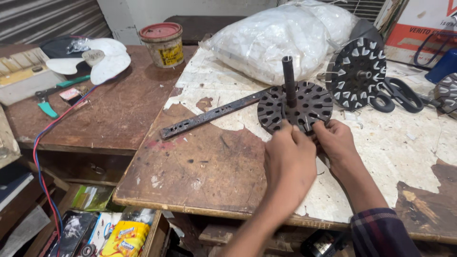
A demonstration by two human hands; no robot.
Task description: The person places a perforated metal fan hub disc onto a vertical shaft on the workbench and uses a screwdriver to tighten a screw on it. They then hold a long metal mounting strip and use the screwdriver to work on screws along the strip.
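Both hands, left hand (288, 157) and right hand (335, 138), pinch the near rim of the slotted disc (295, 107) with fingers pressed together, centre frame on the surface (200, 162).

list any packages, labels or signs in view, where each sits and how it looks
Tin: back of left table, round, red lid, yellow label.
Plastic bag: back of worktable, bulging, clear-white.
Sign: top right against wall, white and orange board.
Yellow packet: bottom left below the table, yellow with red.
Green packet: lower shelf, flat, green.
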